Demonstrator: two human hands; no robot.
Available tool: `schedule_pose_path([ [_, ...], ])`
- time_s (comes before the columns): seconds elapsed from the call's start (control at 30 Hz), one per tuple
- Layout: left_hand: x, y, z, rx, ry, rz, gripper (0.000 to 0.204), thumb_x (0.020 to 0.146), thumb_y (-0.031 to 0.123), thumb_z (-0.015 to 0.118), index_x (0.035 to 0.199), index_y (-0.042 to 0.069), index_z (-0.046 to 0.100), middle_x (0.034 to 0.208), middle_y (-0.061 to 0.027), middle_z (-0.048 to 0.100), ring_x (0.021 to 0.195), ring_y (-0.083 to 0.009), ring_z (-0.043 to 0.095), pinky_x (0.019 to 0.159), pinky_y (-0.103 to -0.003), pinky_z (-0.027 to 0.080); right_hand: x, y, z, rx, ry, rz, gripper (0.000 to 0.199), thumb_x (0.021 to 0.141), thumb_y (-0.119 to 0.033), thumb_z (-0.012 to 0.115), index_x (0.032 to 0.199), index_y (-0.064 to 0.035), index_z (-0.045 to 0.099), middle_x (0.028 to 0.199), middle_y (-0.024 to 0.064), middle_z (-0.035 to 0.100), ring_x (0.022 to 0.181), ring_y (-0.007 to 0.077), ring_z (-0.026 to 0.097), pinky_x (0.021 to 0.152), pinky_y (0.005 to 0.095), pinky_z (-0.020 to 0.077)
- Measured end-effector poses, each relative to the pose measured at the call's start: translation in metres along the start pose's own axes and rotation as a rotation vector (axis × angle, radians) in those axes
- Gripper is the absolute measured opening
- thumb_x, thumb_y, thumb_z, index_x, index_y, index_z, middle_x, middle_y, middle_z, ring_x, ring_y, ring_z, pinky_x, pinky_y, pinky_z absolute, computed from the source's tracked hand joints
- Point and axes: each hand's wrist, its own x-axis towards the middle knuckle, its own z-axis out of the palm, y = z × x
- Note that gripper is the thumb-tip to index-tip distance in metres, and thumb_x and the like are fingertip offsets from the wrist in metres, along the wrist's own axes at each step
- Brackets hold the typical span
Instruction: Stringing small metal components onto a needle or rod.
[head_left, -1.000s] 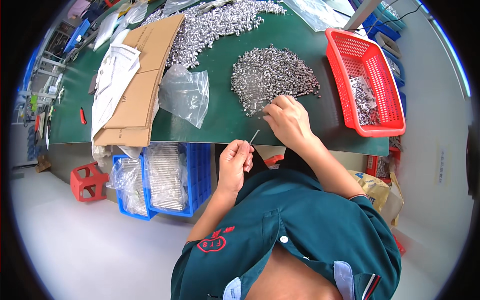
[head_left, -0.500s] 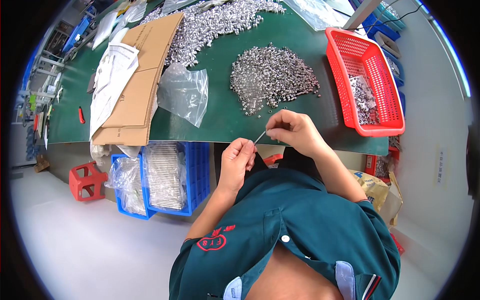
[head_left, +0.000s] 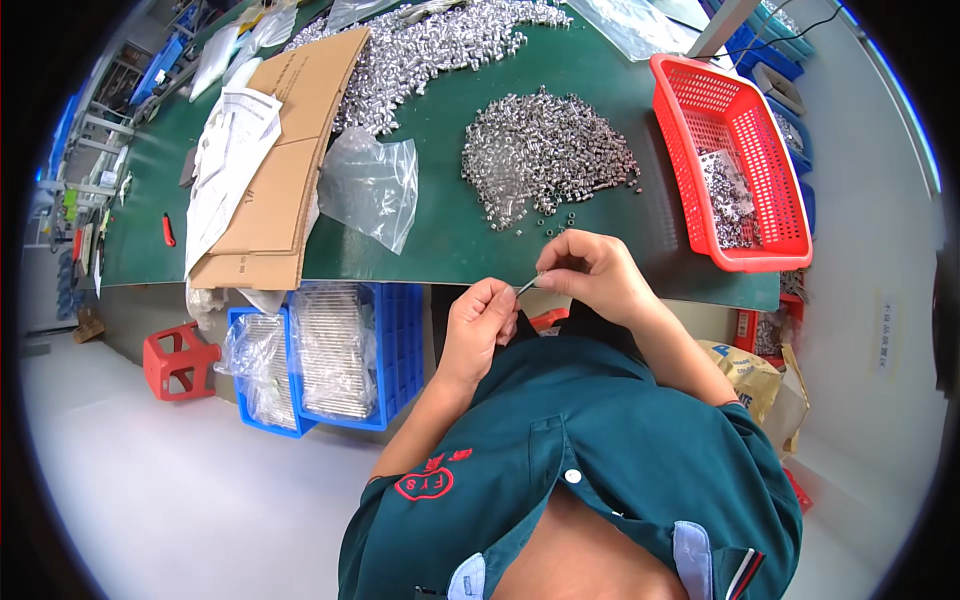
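Observation:
My left hand [head_left: 482, 325] pinches a thin metal rod [head_left: 527, 286] between thumb and forefinger, just past the table's near edge. My right hand [head_left: 597, 277] is closed at the other end of the rod, thumb and forefinger pressed together; whatever small piece may sit between these fingertips is too small to make out. Beyond my right hand, a heap of small silvery metal rings [head_left: 560, 150] lies on the green table [head_left: 440, 255], with a few loose rings at its near side.
A red plastic basket [head_left: 690, 185] holding small metal parts stands at the right. Left of the heap are a clear plastic bag [head_left: 370, 190] and cardboard [head_left: 285, 160] under papers. More silvery pieces [head_left: 430, 60] spread farther back. Blue crates [head_left: 400, 340] and a red stool [head_left: 180, 360] stand below.
My right hand has come slightly nearer to me, its fingertips lower beside the rod. Less of the rod shows between my hands. My left hand has barely moved.

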Motion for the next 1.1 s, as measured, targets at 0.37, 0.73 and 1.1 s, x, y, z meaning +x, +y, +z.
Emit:
schedule_pose_path([
  [0.37, 0.000, 0.004, -0.002, 0.304, 0.013, 0.114, 0.022, 0.094, 0.020, 0.054, 0.079, 0.004, 0.053, 0.057, 0.0029, 0.044, 0.049, -0.0047, 0.038, 0.045, -0.019, 0.030, -0.004, -0.010, -0.010, -0.339, -0.029, -0.324, 0.017, 0.069, -0.002, 0.073, 0.080, -0.0025, 0.060, 0.071, 0.0064, 0.059, 0.064, 0.0181, 0.060, 0.060, 0.0290, 0.0471],
  [0.73, 0.002, 0.007, -0.009, 0.067, -0.060, -0.030, 0.023, 0.093, 0.020, 0.055, 0.079, 0.003, 0.053, 0.057, 0.0026, 0.042, 0.046, -0.0048, 0.035, 0.043, -0.020, 0.030, -0.003, -0.001, -0.003, -0.272, -0.034, -0.461, 0.016, 0.070, -0.002, 0.071, 0.078, -0.0024, 0.057, 0.075, 0.0080, 0.059, 0.068, 0.0231, 0.059, 0.060, 0.0312, 0.0480],
  [1.1, 0.002, 0.006, -0.010, 0.136, -0.022, 0.055, 0.023, 0.093, 0.021, 0.055, 0.079, 0.004, 0.052, 0.056, 0.0031, 0.042, 0.046, -0.0046, 0.035, 0.044, -0.020, 0.030, -0.004, -0.003, 0.005, -0.048, -0.046, -0.031, 0.022, 0.073, -0.008, 0.075, 0.090, -0.0001, 0.062, 0.077, 0.0041, 0.063, 0.070, 0.0091, 0.059, 0.064, 0.0265, 0.0487],
])
